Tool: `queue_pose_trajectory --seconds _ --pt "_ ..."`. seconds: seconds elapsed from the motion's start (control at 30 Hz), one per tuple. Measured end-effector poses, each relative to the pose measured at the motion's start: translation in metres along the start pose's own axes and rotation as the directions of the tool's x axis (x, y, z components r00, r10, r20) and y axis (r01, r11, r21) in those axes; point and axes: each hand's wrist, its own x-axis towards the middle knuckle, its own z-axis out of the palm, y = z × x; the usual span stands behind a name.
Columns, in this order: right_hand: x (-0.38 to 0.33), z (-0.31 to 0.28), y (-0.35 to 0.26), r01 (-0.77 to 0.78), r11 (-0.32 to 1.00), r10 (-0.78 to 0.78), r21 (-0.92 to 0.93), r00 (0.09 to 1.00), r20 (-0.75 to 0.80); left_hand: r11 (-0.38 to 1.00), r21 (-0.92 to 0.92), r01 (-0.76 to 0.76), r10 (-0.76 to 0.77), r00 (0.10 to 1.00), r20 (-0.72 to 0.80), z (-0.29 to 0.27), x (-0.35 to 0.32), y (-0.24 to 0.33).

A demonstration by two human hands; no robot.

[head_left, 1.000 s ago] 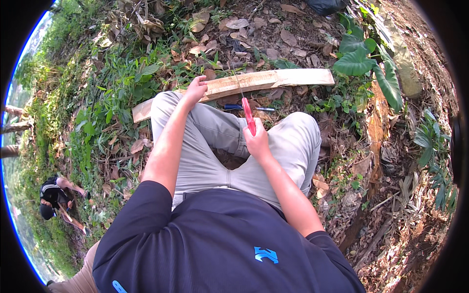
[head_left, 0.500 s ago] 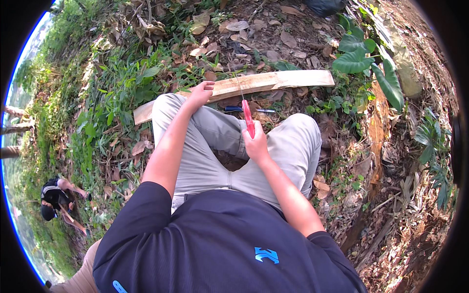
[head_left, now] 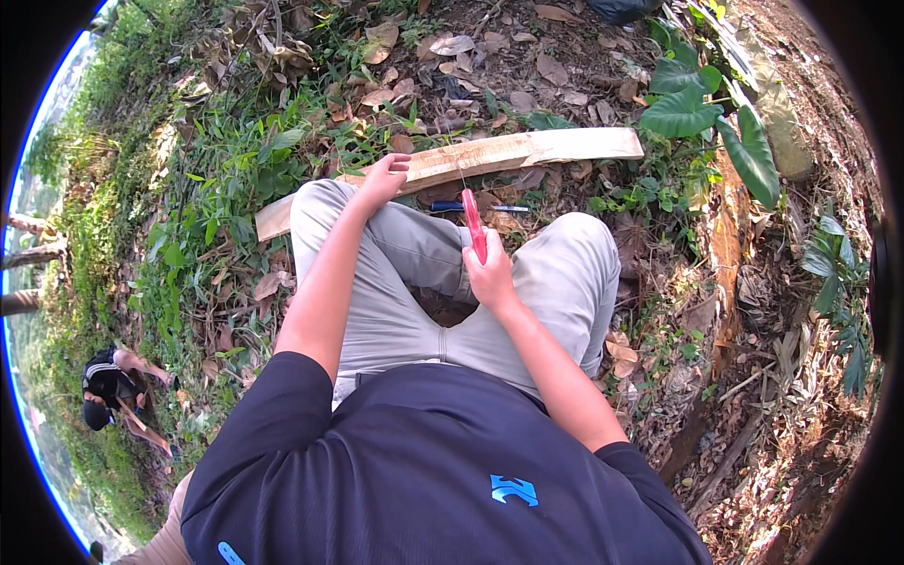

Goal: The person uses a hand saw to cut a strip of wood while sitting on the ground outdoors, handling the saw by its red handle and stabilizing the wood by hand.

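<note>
The left hand [head_left: 384, 176] has crept along the wooden plank [head_left: 490, 155], pressing flat, grip released. The right hand [head_left: 492, 273] stays clenched on the red-handled saw [head_left: 474, 224], mid-cut

Wooden plank [head_left: 490, 158]: long, pale, rough-sawn, lies flat on the leaf-littered ground, running left-right across in front of the knees, right end slightly higher in view. Left part partly hidden behind the left knee. Red-handled saw [head_left: 474, 224]: handle upright, thin blade tip meets the plank's near edge around mid-length, roughly square to it. Blade itself barely visible.
</note>
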Motion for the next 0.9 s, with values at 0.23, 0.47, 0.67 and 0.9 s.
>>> queue_pose_trajectory --seconds 0.23,0.47,0.67,0.9 --pt "0.005 -0.002 0.003 0.047 0.998 -0.045 0.034 0.998 -0.048 0.996 0.078 -0.040 0.040 0.999 0.002 0.004 -0.001 0.000" --pt "0.002 -0.006 0.001 0.012 1.000 -0.010 0.027 0.998 -0.060 0.916 0.365 -0.168 0.099 0.975 0.201 0.019 -0.008 0.003" --pt "0.005 0.003 0.001 0.054 0.998 -0.051 0.043 0.996 -0.071 0.949 0.284 -0.139 0.113 0.988 0.104 0.012 -0.003 -0.021" --pt "0.005 -0.009 -0.011 -0.001 1.000 0.000 -0.014 0.998 -0.061 0.965 0.211 -0.158 0.143 0.986 0.086 0.017 0.003 -0.012"
